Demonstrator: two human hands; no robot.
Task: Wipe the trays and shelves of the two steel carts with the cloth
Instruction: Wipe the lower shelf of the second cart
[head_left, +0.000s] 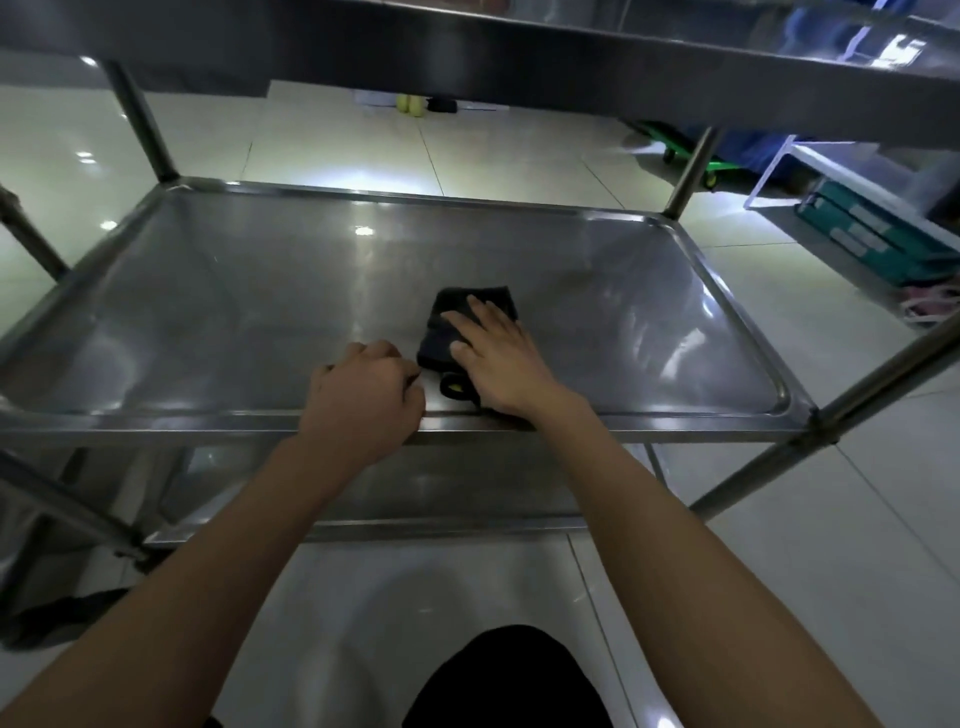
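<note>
- Head view, middle tray (208, 312): you are looking down onto the steel tray of a cart, with a raised rim running around it and ceiling lights reflecting on its surface.
- Head view, cloth (447, 332): the dark cloth is lying folded on the tray, near the front rim and slightly right of centre; a small loop with a yellow patch is showing at its near edge.
- Head view, right hand (498, 358): your right hand is lying flat on the cloth, fingers spread and extended, palm pressing down; the grip is open and is not closing around the cloth.
- Head view, left hand (363, 400): your left hand is curling into a loose fist on the front rim of the tray, just beside the cloth; you cannot tell whether it is touching the cloth, and nothing is showing inside its grip.
- Head view, upper shelf (571, 57): a steel shelf is running across the top of the frame, above the tray, carried by round posts (143, 119).
- Head view, lower shelf (441, 493): another steel shelf is showing beneath the tray, between your forearms.
- Head view, floor (337, 140): pale glossy tiles are lying beyond the cart, with a green dolly (691, 161) and stacked teal boxes (862, 228) standing at the right.
</note>
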